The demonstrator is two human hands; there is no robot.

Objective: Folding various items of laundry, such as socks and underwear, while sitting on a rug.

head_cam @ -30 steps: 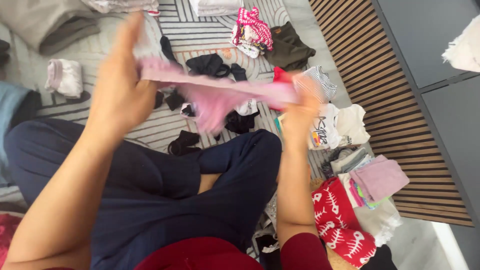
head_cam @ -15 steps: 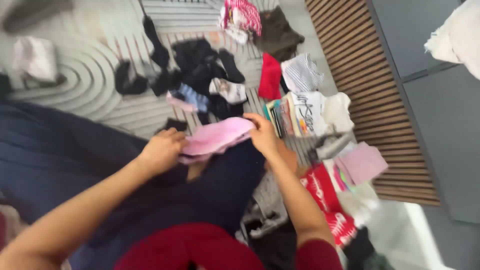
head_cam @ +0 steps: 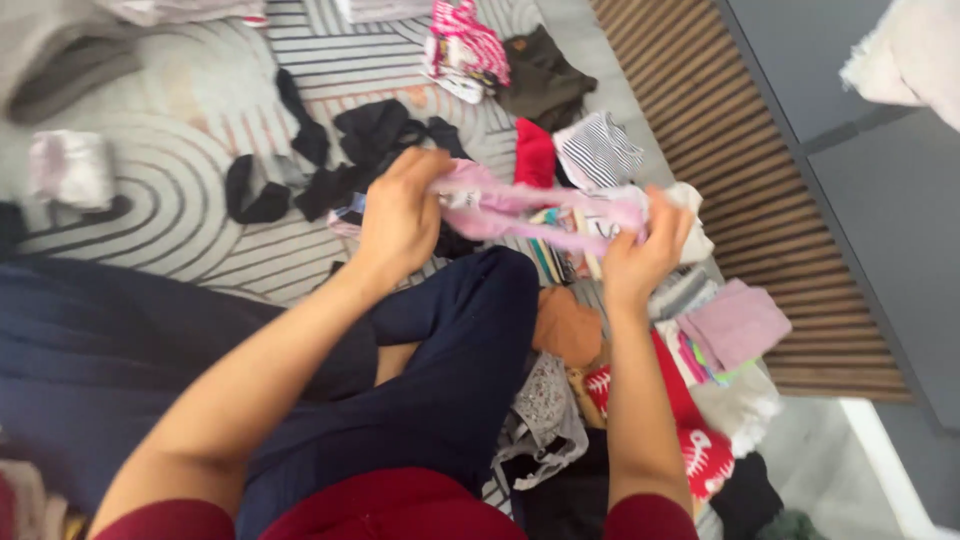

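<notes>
Sitting on a striped rug [head_cam: 200,200] strewn with dark socks [head_cam: 300,160], the person stretches a pink garment [head_cam: 530,212] above the knee, its ends pinched in the clenched left hand [head_cam: 400,215] and right hand [head_cam: 640,255].

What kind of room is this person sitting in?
Probably a room at home, on laundry day: a grey patterned rug strewn with black socks, small folded clothing piles, and both hands stretching a pink garment.
</notes>
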